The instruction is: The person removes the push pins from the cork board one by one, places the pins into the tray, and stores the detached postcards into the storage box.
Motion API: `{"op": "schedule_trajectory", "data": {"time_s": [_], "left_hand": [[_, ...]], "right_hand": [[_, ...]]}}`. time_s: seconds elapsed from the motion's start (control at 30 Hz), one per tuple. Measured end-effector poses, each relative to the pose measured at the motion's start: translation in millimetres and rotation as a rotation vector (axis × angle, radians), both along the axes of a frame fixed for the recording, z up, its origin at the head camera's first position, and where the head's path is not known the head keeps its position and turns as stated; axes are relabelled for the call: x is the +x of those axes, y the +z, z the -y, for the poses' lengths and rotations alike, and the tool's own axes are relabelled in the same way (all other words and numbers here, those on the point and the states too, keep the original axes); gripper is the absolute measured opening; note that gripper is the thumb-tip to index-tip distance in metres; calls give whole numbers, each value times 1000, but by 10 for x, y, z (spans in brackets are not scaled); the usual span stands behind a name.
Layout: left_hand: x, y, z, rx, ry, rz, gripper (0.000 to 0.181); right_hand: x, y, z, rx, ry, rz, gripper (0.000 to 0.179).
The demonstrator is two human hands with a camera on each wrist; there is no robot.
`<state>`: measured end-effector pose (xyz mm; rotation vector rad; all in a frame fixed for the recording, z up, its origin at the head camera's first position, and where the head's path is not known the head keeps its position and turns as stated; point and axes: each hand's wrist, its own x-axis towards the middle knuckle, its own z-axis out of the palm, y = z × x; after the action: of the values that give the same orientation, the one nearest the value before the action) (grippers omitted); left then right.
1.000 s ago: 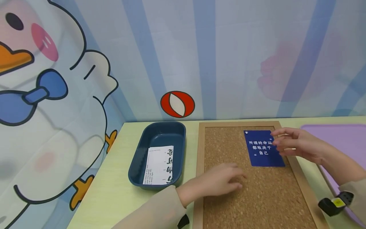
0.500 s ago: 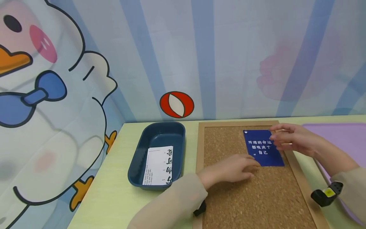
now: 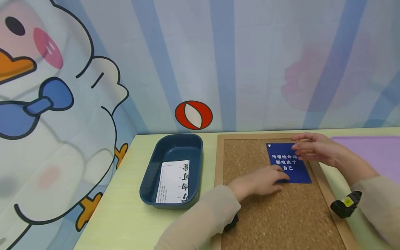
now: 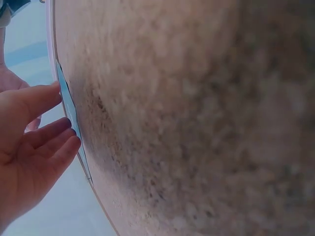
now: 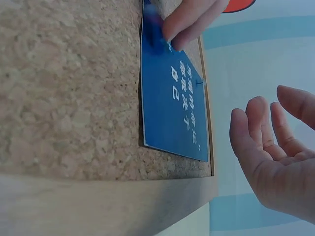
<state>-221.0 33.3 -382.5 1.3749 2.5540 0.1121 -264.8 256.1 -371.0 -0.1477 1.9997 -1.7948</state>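
Observation:
A blue card (image 3: 295, 176) with white Chinese characters lies on the framed corkboard (image 3: 297, 218). A pin (image 5: 199, 82) stands in its upper left corner. My left hand (image 3: 260, 180) is at the card's lower left, fingers loosely bent, fingertips over or on the card; contact is hard to tell. In the left wrist view the left hand (image 4: 37, 147) holds nothing visible. Over the card's upper right corner hovers my right hand (image 3: 318, 149), fingers relaxed and apart. The right wrist view shows that right hand (image 5: 278, 157) with nothing between thumb and fingers.
Left of the board stands a dark blue tray (image 3: 147, 184) holding white printed cards (image 3: 172, 182). A light purple tray (image 3: 372, 149) lies at the right, partly behind my right arm. A cartoon-printed backdrop (image 3: 256, 69) rises behind the table (image 3: 115, 208).
My left hand has moved right and a little up, from the bare cork to the card's lower left. My right hand has shifted slightly left and up over the card's corner.

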Motion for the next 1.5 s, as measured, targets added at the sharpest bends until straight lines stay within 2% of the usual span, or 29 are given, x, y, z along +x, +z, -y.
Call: {"op": "schedule_trajectory", "data": {"time_s": [0.27,0.6,0.73,0.97,1.07,1.27,1.33,1.5], "left_hand": [[-73,-2,-54,3,2,-23,37],[-161,-96,-112,4,-32,-91,35],[-162,-84,-106,1,-36,-92,35],[-158,-74,-106,-18,-16,-89,36],[-163,-78,-108,-22,-11,-87,36],[-180,-88,-101,-15,-1,-75,36],[-179,-85,-101,-18,7,-69,36],[-166,-72,-112,-24,11,-62,37]], "right_hand": [[-51,-52,-24,-14,-5,23,23],[-115,-110,9,8,-24,41,21],[-168,-148,31,38,-18,29,21],[-271,-221,118,122,16,-27,50],[-314,-238,164,157,40,-45,56],[-393,-272,269,169,88,-80,54],[-410,-283,307,182,84,-91,53],[-447,-295,375,310,26,-121,53]]}}
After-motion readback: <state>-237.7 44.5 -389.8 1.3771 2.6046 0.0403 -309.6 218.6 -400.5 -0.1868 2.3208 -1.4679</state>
